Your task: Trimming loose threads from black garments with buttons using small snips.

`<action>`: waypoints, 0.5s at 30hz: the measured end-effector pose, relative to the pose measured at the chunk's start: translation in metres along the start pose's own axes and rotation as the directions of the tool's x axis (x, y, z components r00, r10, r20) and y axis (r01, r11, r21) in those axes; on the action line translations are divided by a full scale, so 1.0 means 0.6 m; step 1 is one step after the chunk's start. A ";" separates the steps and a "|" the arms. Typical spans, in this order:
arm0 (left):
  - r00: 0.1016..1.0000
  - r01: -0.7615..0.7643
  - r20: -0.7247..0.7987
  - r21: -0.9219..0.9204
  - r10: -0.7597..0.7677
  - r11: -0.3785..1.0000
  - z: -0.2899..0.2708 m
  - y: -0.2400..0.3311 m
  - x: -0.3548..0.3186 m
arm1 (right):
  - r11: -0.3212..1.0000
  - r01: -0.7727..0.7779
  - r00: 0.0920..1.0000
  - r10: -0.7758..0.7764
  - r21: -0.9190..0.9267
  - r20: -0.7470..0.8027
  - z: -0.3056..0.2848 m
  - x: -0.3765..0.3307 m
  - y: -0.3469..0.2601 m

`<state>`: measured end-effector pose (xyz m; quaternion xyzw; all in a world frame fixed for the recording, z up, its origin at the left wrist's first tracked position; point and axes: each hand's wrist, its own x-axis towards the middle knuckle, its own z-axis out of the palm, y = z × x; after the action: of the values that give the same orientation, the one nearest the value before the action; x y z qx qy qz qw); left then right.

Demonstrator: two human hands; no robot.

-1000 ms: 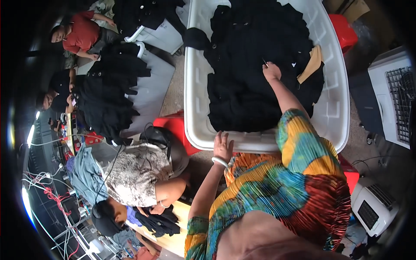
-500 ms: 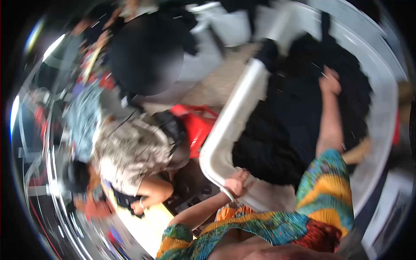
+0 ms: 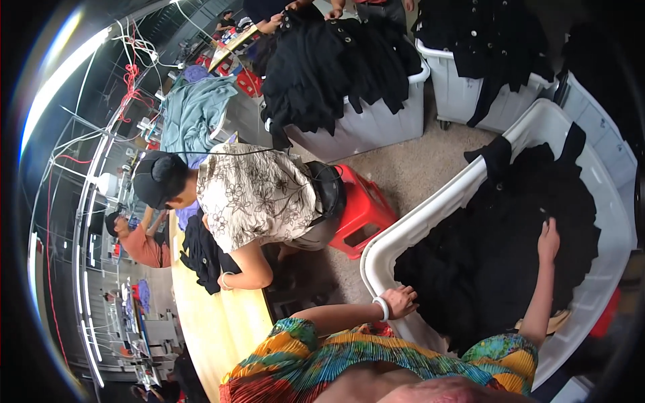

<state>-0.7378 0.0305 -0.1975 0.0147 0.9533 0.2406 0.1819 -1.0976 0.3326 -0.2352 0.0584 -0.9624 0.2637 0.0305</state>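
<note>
A large white plastic bin (image 3: 388, 243) stands before me with a heap of black garments (image 3: 484, 258) in it. My left hand (image 3: 401, 301), with a white bangle at its wrist, is closed over the bin's near-left rim. Farther right, my right hand (image 3: 549, 242) reaches over the bin and lies on the black cloth, its fingers stretched forward near a small shiny button (image 3: 543, 211). A black sleeve or cuff (image 3: 494, 158) hangs over the bin's left rim.
To the left, a person in a patterned shirt (image 3: 259, 195) bends over a pale wooden table (image 3: 211, 329) with black cloth (image 3: 203, 252). A red stool (image 3: 363, 215) stands behind that person. Two more white bins (image 3: 363, 131) (image 3: 463, 101) heaped with black garments stand beyond.
My view has swung left, so the bin sits farther right and lower in it. The picture is sharper. My left hand stays at the bin's rim and my right hand over the garments.
</note>
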 end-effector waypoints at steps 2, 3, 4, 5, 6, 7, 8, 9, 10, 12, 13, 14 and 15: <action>1.000 -0.009 -0.021 0.002 0.009 1.000 0.001 -0.006 -0.003 | 0.999 0.022 1.000 -0.023 -0.047 -0.021 -0.050 -0.071 -0.056; 1.000 -0.003 -0.023 0.006 0.003 1.000 0.002 -0.007 -0.007 | 0.999 0.031 0.999 -0.031 0.018 -0.012 -0.078 -0.103 -0.084; 1.000 -0.011 -0.024 -0.002 0.011 1.000 0.002 -0.008 -0.005 | 0.996 0.031 1.000 -0.031 0.080 -0.005 -0.105 -0.129 -0.097; 0.999 -0.030 -0.038 -0.004 0.029 1.000 0.005 -0.011 -0.006 | 0.990 0.054 0.998 -0.052 0.130 -0.018 -0.119 -0.147 -0.090; 0.998 -0.047 -0.050 -0.007 0.046 0.999 0.006 -0.014 -0.006 | 0.992 0.052 0.998 -0.049 0.118 -0.029 -0.138 -0.162 -0.098; 0.998 -0.033 -0.050 -0.012 0.032 0.999 0.002 -0.012 -0.008 | 0.989 0.007 1.000 -0.005 0.148 -0.016 -0.165 -0.179 -0.116; 0.996 -0.047 -0.074 -0.010 0.046 0.999 0.007 -0.016 -0.006 | 0.983 -0.037 0.999 0.037 0.180 0.002 -0.190 -0.195 -0.134; 0.993 -0.062 -0.097 -0.008 0.061 0.998 0.013 -0.021 -0.003 | 0.985 -0.035 0.999 0.036 0.169 -0.006 -0.212 -0.209 -0.153; 0.991 -0.075 -0.114 -0.005 0.074 0.997 0.013 -0.021 -0.001 | 0.963 0.052 0.998 -0.041 0.263 -0.047 -0.235 -0.223 -0.177; 0.998 -0.047 -0.028 0.011 0.048 0.999 0.007 -0.016 0.005 | 0.927 0.113 0.994 -0.106 0.358 -0.041 -0.288 -0.262 -0.235; 0.999 -0.040 0.005 -0.024 0.040 0.999 0.006 -0.015 0.010 | 0.931 0.112 0.994 -0.102 0.347 -0.046 -0.315 -0.290 -0.266; 1.000 -0.025 0.007 -0.094 0.026 0.995 0.013 -0.020 0.016 | 0.929 0.121 0.993 -0.115 0.350 -0.039 -0.328 -0.312 -0.299; 1.000 -0.022 0.006 -0.165 0.024 0.986 0.014 -0.018 0.031 | 0.928 0.073 0.993 -0.102 0.364 0.063 -0.352 -0.341 -0.332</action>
<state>-0.7517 0.0270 -0.2153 0.0115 0.9292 0.3207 0.1834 -0.8633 0.2900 0.0283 0.1165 -0.8943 0.4319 -0.0081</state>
